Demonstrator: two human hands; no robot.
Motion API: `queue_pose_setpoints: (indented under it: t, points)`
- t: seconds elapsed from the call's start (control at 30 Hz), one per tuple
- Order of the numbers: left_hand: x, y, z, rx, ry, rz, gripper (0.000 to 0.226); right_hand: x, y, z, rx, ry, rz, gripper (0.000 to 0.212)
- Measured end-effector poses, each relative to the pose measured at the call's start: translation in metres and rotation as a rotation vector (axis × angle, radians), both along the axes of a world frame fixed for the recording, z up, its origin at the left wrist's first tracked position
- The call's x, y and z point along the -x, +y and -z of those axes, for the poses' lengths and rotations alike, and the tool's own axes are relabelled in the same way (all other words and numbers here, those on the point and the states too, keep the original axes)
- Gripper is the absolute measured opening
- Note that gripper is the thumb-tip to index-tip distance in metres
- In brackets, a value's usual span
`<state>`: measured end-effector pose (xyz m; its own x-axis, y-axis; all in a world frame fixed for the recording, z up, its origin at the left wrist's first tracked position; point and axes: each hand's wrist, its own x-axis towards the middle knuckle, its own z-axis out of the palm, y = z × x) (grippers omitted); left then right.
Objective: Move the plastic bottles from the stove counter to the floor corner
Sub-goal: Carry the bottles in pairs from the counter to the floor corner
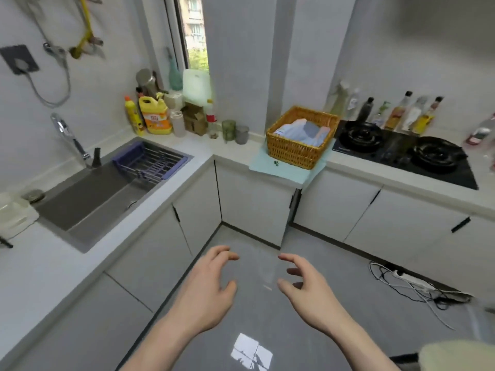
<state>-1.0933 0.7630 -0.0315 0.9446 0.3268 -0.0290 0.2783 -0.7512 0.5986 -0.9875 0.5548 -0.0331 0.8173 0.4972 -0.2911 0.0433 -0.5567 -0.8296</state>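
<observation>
Nothing moved yet, by the look of it. Bottles (385, 113) standing in a row along the wall behind the stove (401, 153), at the back of the worktop (361, 175), upright and close together (blur makes it hard to tell plastic from glass, or to count them). One more blurred bottle (479, 132) at the far right edge, past the stove. Floor corner (227, 231) where the two runs of cupboards meet: bare grey tile, no bottle on it. Left hand (206, 290) and right hand (305, 285) both out in front over the floor, fingers loosely curved, holding nothing, well apart from the row. Wicker basket (300, 135) with folded cloth just left of the stove, on a pale mat; not part of the job. Other containers grouped by the sink (101, 188) on the other run of worktop, likewise not the ones asked for. Judged from this: whole task left, starting with a reach up and right to the row, then a carry down to the corner, repeated per bottle or by the handful. Cable and power strip (412, 279) lying on the floor under the stove cupboards, worth stepping clear of.
</observation>
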Motion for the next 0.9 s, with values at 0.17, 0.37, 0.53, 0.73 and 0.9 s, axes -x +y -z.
queue_pose_setpoints:
  t: [0.17, 0.37, 0.53, 0.73, 0.9]
  points:
    - [-0.102, -0.013, -0.032, -0.044, -0.059, 0.177, 0.041, -0.069, -0.036, -0.018, -0.049, -0.029, 0.167, 0.043]
    - [-0.221, -0.034, -0.056, -0.047, -0.151, 0.372, 0.041, -0.15, -0.063, -0.033, -0.045, -0.123, 0.334, 0.042]
    - [-0.318, -0.05, -0.064, -0.053, -0.159, 0.568, 0.043, -0.203, -0.083, -0.045, -0.042, -0.19, 0.494, 0.044]
    - [-0.408, -0.11, -0.068, -0.058, -0.14, 0.77, 0.044, -0.246, -0.141, -0.043, -0.038, -0.216, 0.686, 0.044]
    - [-0.483, -0.181, -0.07, -0.075, -0.149, 0.864, 0.046, -0.298, -0.209, -0.049, -0.036, -0.217, 0.781, 0.042]
